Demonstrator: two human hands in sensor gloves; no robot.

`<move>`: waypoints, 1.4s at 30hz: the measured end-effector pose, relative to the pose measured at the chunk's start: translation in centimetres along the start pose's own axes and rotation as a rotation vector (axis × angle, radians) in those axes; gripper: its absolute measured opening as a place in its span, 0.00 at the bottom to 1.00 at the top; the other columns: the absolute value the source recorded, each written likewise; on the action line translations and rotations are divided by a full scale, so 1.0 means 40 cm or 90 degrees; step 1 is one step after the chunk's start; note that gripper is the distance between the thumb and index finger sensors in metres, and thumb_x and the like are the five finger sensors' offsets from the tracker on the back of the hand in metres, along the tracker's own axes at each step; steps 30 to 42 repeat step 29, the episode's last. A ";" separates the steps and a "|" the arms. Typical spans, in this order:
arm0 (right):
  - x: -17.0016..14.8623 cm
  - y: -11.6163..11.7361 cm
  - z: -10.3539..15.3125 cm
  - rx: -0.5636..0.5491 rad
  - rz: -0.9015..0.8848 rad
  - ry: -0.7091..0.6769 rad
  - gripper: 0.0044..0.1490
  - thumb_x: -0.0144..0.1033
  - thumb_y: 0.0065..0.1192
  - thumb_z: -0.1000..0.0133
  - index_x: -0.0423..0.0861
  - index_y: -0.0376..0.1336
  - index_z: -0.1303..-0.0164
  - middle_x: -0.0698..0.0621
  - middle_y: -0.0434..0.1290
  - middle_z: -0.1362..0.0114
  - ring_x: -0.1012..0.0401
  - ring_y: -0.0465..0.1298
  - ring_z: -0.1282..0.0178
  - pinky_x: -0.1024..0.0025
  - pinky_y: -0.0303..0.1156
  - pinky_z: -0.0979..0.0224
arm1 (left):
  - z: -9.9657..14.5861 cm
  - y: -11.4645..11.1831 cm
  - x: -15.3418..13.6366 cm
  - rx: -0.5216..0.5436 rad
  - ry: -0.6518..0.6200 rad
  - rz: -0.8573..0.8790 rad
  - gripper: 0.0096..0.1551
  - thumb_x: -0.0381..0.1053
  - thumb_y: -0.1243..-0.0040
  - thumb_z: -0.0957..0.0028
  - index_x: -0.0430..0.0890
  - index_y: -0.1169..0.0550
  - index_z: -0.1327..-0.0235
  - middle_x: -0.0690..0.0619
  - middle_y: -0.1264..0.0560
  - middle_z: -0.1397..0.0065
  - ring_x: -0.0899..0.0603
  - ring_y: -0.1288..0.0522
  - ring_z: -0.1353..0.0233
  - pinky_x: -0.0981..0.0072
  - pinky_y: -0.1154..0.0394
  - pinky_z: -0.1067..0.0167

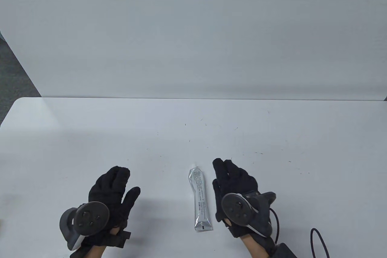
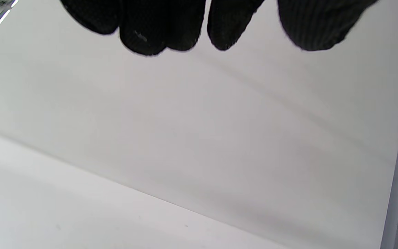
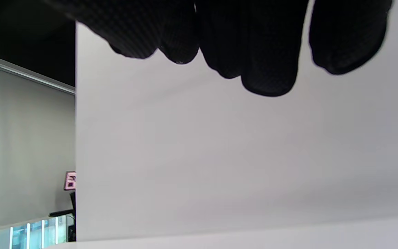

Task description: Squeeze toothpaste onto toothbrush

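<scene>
Item: tube (image 1: pixel 200 199), silver with small print, lying flat on the white surface (image 1: pixel 193 137). We record its long axis running near to far, tilted a little, with the nozzle end pointing away toward the white back panel (image 1: pixel 193 28) and the crimped end nearest the bottom edge of the table view.

Views compared: only the table view shows the tube. The left wrist view gives us the left hand's fingertips (image 2: pixel 150 31) hanging over bare white surface and panel. The right wrist view gives us the right hand's fingertips (image 3: pixel 268 69) before the panel, plus a strip of room at the left side: a grey wall and a small pink sign (image 3: pixel 69 180), which no other view shows.

Position: the tube lies between the two hands, just beside the right hand (image 1: pixel 234 193) on its thumb side, apart from it. The left hand (image 1: pixel 110 197) is well apart to the other side.

Hands: both lie open with fingers extended, holding nothing. A black cable (image 1: pixel 320 241) loops at the right hand's wrist.
</scene>
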State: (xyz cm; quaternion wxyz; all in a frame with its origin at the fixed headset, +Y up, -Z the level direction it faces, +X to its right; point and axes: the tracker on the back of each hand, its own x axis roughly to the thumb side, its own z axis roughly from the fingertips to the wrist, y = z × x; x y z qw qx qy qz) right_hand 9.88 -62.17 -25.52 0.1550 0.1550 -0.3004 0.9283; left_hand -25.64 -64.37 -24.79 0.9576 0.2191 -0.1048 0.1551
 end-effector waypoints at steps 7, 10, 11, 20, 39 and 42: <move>-0.096 0.012 0.096 0.090 0.170 -0.079 0.47 0.61 0.56 0.51 0.61 0.47 0.21 0.50 0.47 0.13 0.37 0.49 0.16 0.14 0.44 0.33 | 0.004 -0.049 0.055 -0.074 -0.070 -0.299 0.61 0.79 0.42 0.62 0.65 0.56 0.20 0.49 0.69 0.14 0.33 0.68 0.14 0.25 0.60 0.22; -0.122 0.037 0.118 0.149 0.154 -0.055 0.47 0.62 0.55 0.51 0.62 0.46 0.21 0.51 0.43 0.13 0.36 0.45 0.15 0.14 0.41 0.33 | -0.003 -0.074 0.050 -0.120 -0.061 -0.293 0.65 0.80 0.42 0.65 0.64 0.61 0.22 0.49 0.71 0.15 0.33 0.70 0.14 0.25 0.61 0.22; -0.129 0.043 0.123 0.155 0.144 -0.048 0.47 0.61 0.55 0.51 0.62 0.46 0.21 0.50 0.44 0.13 0.36 0.45 0.15 0.14 0.41 0.33 | -0.004 -0.084 0.047 -0.131 -0.059 -0.299 0.66 0.81 0.42 0.65 0.64 0.62 0.22 0.49 0.72 0.15 0.33 0.70 0.14 0.25 0.62 0.22; -0.155 0.077 0.126 0.176 0.137 -0.028 0.43 0.56 0.58 0.51 0.56 0.56 0.24 0.49 0.54 0.15 0.38 0.55 0.18 0.17 0.49 0.33 | -0.017 -0.149 0.014 -0.226 -0.027 -0.305 0.67 0.80 0.43 0.65 0.63 0.62 0.22 0.48 0.71 0.16 0.32 0.69 0.14 0.25 0.60 0.22; -0.157 0.076 0.126 0.163 0.110 -0.025 0.42 0.55 0.58 0.51 0.55 0.58 0.25 0.47 0.57 0.17 0.38 0.59 0.19 0.18 0.52 0.33 | -0.020 -0.158 0.004 -0.249 -0.011 -0.291 0.66 0.79 0.42 0.64 0.62 0.61 0.22 0.48 0.69 0.15 0.32 0.68 0.14 0.25 0.59 0.22; -0.157 0.076 0.126 0.163 0.110 -0.025 0.42 0.55 0.58 0.51 0.55 0.58 0.25 0.47 0.57 0.17 0.38 0.59 0.19 0.18 0.52 0.33 | -0.020 -0.158 0.004 -0.249 -0.011 -0.291 0.66 0.79 0.42 0.64 0.62 0.61 0.22 0.48 0.69 0.15 0.32 0.68 0.14 0.25 0.59 0.22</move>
